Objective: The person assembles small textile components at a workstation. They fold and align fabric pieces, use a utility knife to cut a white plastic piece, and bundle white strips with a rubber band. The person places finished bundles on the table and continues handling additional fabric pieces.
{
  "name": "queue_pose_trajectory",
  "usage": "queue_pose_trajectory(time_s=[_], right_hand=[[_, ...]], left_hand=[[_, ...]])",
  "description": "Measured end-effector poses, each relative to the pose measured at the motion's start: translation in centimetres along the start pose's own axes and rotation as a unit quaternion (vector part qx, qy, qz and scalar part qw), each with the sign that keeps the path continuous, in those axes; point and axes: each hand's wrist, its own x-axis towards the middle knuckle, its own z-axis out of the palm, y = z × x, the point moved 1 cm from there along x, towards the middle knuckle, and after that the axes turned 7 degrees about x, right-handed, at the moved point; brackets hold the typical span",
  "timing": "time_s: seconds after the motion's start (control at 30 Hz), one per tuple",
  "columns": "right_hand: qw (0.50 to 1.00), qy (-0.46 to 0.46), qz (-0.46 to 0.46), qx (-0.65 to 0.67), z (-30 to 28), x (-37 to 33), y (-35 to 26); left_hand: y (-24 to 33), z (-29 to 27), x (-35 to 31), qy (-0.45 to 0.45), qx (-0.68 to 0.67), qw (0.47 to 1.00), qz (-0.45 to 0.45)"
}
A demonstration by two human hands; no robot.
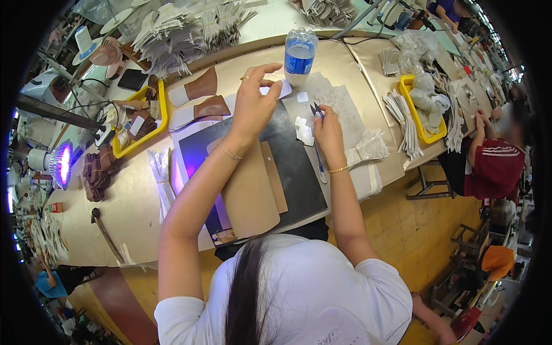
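Note:
My left hand (257, 103) is raised over the black board (294, 167), thumb and forefinger apart. A white piece (283, 88) shows just behind its thumb; I see nothing gripped there. My right hand (330, 138) is closed on dark two-pointed snips (317, 111), points facing away from me. Small white labels (305, 131) lie by the right fingers, and one more label (302, 97) lies farther off. Below my right wrist is a thin blue-and-white stick-like thing (321, 165). Tan flat pieces (248, 192) rest on the board under my left forearm.
A water bottle (300, 57) stands beyond my hands. Brown-and-white pieces (201, 86) and a yellow tray (164, 112) lie at left, near a lit lamp (60, 164). A wrapped white bundle (368, 148) and another yellow tray (407, 86) are at right, near a seated co-worker (497, 158).

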Motion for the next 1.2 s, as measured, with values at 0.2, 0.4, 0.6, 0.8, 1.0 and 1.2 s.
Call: queue_pose_trajectory(time_s=[0.2,0.4,0.6,0.8,1.0,1.2], right_hand=[[0.983,-0.107,0.119,-0.091,-0.7,2.6,0.1],[0.990,-0.015,0.076,-0.114,-4.8,2.9,0.5],[0.901,0.186,0.157,-0.358,-17.1,6.5,11.3],[0.909,0.016,0.272,-0.316,-21.2,8.6,16.4],[0.963,0.097,0.216,-0.132,-23.5,8.5,21.1],[0.893,0.107,0.189,0.395,-26.6,5.8,13.5]], left_hand=[[-0.5,0.0,0.4,0.046,-0.019,0.999,0.011],[-1.1,-1.1,0.1,0.052,-0.011,0.998,0.016],[0.1,0.0,0.1,0.018,-0.023,0.999,0.032],[-0.7,-0.2,0.0,0.009,0.002,0.999,0.044],[-0.4,0.0,0.0,-0.008,-0.010,0.999,0.034],[-0.2,-0.2,-0.1,-0.009,-0.048,0.998,0.034]])
